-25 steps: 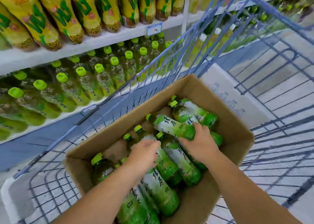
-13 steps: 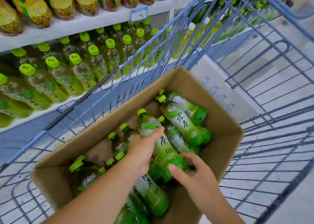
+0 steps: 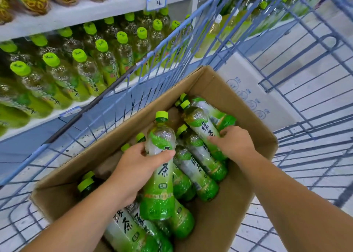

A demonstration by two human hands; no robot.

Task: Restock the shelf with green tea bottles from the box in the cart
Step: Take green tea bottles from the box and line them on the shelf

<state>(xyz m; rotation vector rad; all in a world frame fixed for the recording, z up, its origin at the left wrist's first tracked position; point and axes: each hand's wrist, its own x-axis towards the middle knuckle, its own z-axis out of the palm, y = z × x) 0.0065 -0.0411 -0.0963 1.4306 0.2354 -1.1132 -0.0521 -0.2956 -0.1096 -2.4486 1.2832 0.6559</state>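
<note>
An open cardboard box (image 3: pixel 246 102) sits in a blue wire cart (image 3: pixel 133 91) and holds several green tea bottles lying on their sides. My left hand (image 3: pixel 133 167) grips one green tea bottle (image 3: pixel 159 184) by its upper body, lifted above the pile with its green cap pointing away from me. My right hand (image 3: pixel 236 144) curls over a second green tea bottle (image 3: pixel 202 129) that still lies among the others. To the left, the lower shelf (image 3: pixel 24 126) carries rows of upright green tea bottles (image 3: pixel 84 68) with green caps.
A white shelf board (image 3: pixel 95 10) above bears yellow-labelled bottles and a price tag marked 4 (image 3: pixel 157 2). A pale printed carton (image 3: pixel 254 98) lies in the cart beyond the box. The cart's wire wall stands between the box and the shelf.
My left hand has closed round a bottle and raised it out of the pile. My right hand moved from the near end of that bottle up and right onto another one.
</note>
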